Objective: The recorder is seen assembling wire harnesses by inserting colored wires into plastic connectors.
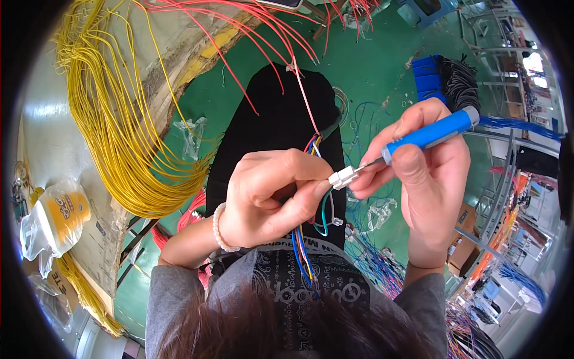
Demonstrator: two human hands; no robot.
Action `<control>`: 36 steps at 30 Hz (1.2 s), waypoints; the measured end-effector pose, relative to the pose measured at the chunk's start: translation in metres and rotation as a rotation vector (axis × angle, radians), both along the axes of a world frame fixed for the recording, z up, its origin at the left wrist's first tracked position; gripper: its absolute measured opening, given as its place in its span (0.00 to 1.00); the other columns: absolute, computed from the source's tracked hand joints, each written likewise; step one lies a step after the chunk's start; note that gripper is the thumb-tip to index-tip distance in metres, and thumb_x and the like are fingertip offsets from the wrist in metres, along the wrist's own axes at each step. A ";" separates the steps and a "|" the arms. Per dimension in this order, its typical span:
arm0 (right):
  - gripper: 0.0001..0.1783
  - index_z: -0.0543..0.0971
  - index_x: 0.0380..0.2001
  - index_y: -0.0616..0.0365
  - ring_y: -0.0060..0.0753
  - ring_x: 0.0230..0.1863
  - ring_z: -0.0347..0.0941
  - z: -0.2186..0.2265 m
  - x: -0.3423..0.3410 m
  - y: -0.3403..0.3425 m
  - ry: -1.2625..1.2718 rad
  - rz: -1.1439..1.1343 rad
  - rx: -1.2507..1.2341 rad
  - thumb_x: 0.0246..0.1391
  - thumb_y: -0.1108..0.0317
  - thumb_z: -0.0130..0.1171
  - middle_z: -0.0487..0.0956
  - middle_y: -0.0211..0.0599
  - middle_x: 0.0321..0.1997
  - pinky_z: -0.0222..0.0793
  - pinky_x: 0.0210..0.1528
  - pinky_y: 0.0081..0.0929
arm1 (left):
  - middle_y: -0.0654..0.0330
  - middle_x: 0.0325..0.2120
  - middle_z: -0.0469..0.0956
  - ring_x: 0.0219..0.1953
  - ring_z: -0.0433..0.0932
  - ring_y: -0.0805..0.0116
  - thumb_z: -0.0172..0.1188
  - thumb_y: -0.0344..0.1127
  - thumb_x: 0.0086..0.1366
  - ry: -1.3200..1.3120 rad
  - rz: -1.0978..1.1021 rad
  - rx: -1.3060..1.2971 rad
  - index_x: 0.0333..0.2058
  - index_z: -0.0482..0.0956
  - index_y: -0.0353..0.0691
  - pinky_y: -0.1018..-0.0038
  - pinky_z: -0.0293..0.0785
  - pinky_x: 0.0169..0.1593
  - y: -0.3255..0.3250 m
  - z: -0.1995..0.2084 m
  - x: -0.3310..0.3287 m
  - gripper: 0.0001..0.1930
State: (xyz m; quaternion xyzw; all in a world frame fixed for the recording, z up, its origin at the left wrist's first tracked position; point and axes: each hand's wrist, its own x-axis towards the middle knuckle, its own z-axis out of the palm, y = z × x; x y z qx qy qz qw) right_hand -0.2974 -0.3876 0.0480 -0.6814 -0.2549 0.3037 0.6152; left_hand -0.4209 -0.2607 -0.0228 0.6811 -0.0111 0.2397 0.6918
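Between the thumb and forefinger of my left hand (278,188) is a small white plastic connector (343,178). My right hand (427,173) is wrapped round a blue-handled pin tool (430,136). Its thin metal tip meets the connector's right end; how deep it goes in, I cannot tell. A bundle of coloured wires (315,143) comes up behind my left hand and shows again below it, over my shirt. Below the connector, a green wire (324,214) loops down near another small white connector (336,222). The left palm is partly hidden by its fingers.
A large bundle of yellow wires (113,137) hangs over the worktable (156,66) at left. Red wires (257,30) cross the top. At far left lies a plastic-wrapped yellow package (63,212). Metal racks with wires and a cardboard box (463,242) stand at right.
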 end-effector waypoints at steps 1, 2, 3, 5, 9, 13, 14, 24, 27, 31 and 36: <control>0.24 0.62 0.32 0.60 0.30 0.19 0.75 0.001 -0.001 0.000 0.002 -0.005 0.000 0.54 0.51 0.57 0.75 0.43 0.24 0.74 0.17 0.20 | 0.62 0.15 0.73 0.15 0.73 0.74 0.56 0.22 0.57 0.001 -0.001 0.002 0.30 0.74 0.32 0.78 0.65 0.19 0.000 -0.001 0.001 0.02; 0.24 0.62 0.32 0.60 0.30 0.19 0.75 0.001 -0.003 0.001 0.003 -0.007 0.001 0.54 0.51 0.57 0.75 0.43 0.24 0.74 0.17 0.20 | 0.62 0.14 0.73 0.16 0.73 0.72 0.56 0.22 0.56 -0.028 0.007 0.054 0.30 0.75 0.32 0.77 0.66 0.20 0.000 -0.003 0.001 0.02; 0.23 0.62 0.32 0.60 0.29 0.19 0.75 0.002 -0.005 0.001 0.034 -0.018 0.017 0.55 0.52 0.57 0.75 0.42 0.24 0.74 0.17 0.20 | 0.62 0.14 0.72 0.16 0.73 0.70 0.57 0.22 0.56 -0.057 0.016 0.105 0.30 0.75 0.32 0.76 0.66 0.20 0.000 -0.003 0.002 0.03; 0.22 0.62 0.32 0.60 0.29 0.19 0.75 0.002 -0.005 0.001 0.065 -0.030 0.035 0.55 0.53 0.57 0.75 0.41 0.24 0.74 0.17 0.21 | 0.62 0.14 0.72 0.16 0.73 0.70 0.57 0.22 0.55 -0.051 0.016 0.105 0.30 0.75 0.32 0.76 0.66 0.20 0.000 -0.001 0.001 0.03; 0.19 0.61 0.34 0.58 0.30 0.17 0.75 -0.002 0.003 0.003 0.272 0.013 -0.017 0.57 0.56 0.55 0.74 0.41 0.23 0.73 0.15 0.21 | 0.61 0.15 0.72 0.16 0.73 0.70 0.56 0.21 0.54 -0.018 0.021 0.104 0.30 0.75 0.32 0.76 0.66 0.20 -0.002 0.003 0.001 0.04; 0.18 0.59 0.36 0.57 0.33 0.16 0.75 -0.003 0.005 0.006 0.361 0.040 -0.016 0.59 0.56 0.52 0.77 0.50 0.25 0.73 0.14 0.22 | 0.61 0.15 0.73 0.16 0.73 0.69 0.56 0.20 0.53 0.022 0.020 0.089 0.30 0.75 0.32 0.75 0.66 0.20 -0.001 0.004 -0.001 0.05; 0.18 0.59 0.37 0.58 0.34 0.17 0.76 0.000 0.004 0.006 0.378 0.045 -0.047 0.60 0.56 0.51 0.77 0.53 0.26 0.73 0.14 0.23 | 0.61 0.15 0.73 0.16 0.73 0.69 0.56 0.20 0.53 0.009 0.017 0.097 0.30 0.75 0.32 0.75 0.66 0.20 -0.001 0.005 -0.001 0.05; 0.23 0.58 0.35 0.59 0.38 0.19 0.77 0.005 -0.005 -0.001 0.074 0.025 0.054 0.57 0.52 0.54 0.78 0.56 0.27 0.76 0.19 0.25 | 0.59 0.18 0.74 0.17 0.73 0.68 0.57 0.22 0.56 -0.130 -0.040 0.089 0.31 0.74 0.32 0.74 0.67 0.21 0.004 -0.003 0.002 0.04; 0.24 0.58 0.35 0.59 0.37 0.19 0.77 0.006 -0.003 -0.001 0.183 0.027 0.041 0.55 0.51 0.55 0.78 0.54 0.26 0.76 0.19 0.24 | 0.58 0.19 0.75 0.17 0.73 0.67 0.57 0.23 0.57 -0.131 -0.039 0.060 0.31 0.74 0.32 0.74 0.66 0.21 0.004 -0.007 0.005 0.03; 0.22 0.58 0.36 0.60 0.35 0.21 0.77 0.001 -0.005 -0.004 0.033 0.034 0.107 0.56 0.56 0.56 0.78 0.54 0.26 0.77 0.22 0.24 | 0.58 0.19 0.75 0.17 0.73 0.67 0.57 0.22 0.57 -0.118 -0.038 0.066 0.31 0.74 0.32 0.74 0.66 0.21 0.003 -0.006 0.005 0.03; 0.18 0.58 0.36 0.61 0.34 0.22 0.77 0.005 -0.006 -0.008 -0.105 0.071 0.081 0.57 0.63 0.56 0.78 0.54 0.26 0.76 0.24 0.23 | 0.59 0.18 0.75 0.17 0.72 0.67 0.56 0.22 0.57 -0.119 -0.019 0.122 0.31 0.74 0.32 0.73 0.66 0.20 0.001 -0.003 0.003 0.03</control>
